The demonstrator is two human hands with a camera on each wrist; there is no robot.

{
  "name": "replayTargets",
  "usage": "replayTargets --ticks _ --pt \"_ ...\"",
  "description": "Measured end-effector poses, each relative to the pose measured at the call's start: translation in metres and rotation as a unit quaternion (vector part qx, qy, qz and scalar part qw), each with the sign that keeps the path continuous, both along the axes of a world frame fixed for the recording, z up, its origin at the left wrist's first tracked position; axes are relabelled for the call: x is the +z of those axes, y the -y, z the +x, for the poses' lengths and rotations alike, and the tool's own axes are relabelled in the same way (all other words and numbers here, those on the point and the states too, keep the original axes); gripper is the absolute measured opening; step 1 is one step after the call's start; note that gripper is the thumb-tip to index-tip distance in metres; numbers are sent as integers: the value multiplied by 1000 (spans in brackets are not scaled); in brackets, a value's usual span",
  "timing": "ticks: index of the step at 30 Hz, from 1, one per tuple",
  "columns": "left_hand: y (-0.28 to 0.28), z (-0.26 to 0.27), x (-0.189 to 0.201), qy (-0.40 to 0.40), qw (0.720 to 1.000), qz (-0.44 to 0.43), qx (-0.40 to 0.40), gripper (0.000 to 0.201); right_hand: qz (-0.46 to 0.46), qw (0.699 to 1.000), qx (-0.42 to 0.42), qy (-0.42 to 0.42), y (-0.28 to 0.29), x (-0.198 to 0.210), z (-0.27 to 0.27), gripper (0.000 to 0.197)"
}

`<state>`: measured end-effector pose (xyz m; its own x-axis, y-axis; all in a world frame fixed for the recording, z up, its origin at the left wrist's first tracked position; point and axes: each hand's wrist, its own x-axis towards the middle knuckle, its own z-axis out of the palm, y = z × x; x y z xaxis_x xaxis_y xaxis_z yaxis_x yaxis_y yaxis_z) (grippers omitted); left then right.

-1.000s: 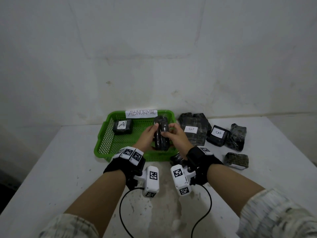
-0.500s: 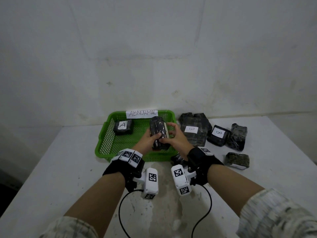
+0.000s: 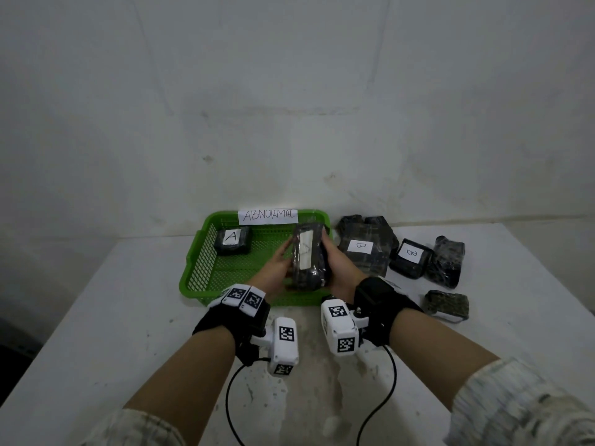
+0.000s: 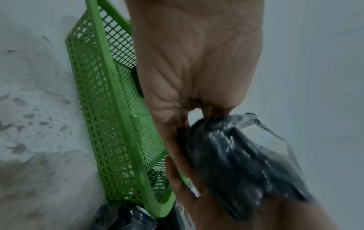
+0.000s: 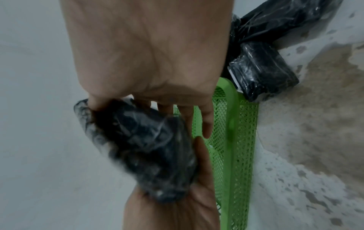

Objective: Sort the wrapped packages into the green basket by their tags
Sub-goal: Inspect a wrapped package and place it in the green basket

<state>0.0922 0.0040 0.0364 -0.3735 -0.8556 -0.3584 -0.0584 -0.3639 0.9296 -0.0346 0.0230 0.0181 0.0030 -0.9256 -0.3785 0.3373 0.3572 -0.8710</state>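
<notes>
A dark, plastic-wrapped package with a white paper tag marked A [image 3: 308, 256] sits at the centre of the head view, held above the green perforated plastic basket [image 3: 206, 265] between both hands. The left hand [image 3: 273, 268] cups its left side with curled fingers, and the right hand [image 3: 339, 267] clasps its right side. In the basket's upper left corner lies a second dark wrapped package tagged A [image 3: 233, 241]. A white paper sign reading ABNORMAL [image 3: 268, 215] stands on the basket's far rim. To the right, on the white table [image 3: 96, 317], lie two dark packages tagged B [image 3: 365, 246] [image 3: 409, 256] and two more with no tag showing [image 3: 446, 263] [image 3: 447, 304].
</notes>
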Motion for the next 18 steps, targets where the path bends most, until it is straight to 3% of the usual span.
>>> replayTargets --ticks 2,3,8,10,12,14,18 --pt "7 2 -12 84 995 -59 -7 73 -3 1000 6 -7 0 3 1 62" --pt "12 4 -16 105 991 -83 4 74 -13 999 8 -28 0 5 3 58" --pt "9 4 3 7 998 -43 39 35 -83 981 -49 -166 3 1 14 45" --pt "5 1 9 13 999 -46 6 36 -89 978 -61 -179 8 -11 14 52" --pt "4 -3 9 27 998 -51 -14 41 -85 980 -61 -171 8 -11 14 42" --pt "6 -8 6 7 999 -52 10 42 -72 986 -55 -137 4 -3 12 35" --pt "15 -7 -5 -41 993 -45 99 44 -62 987 9 -149 -1 0 9 58"
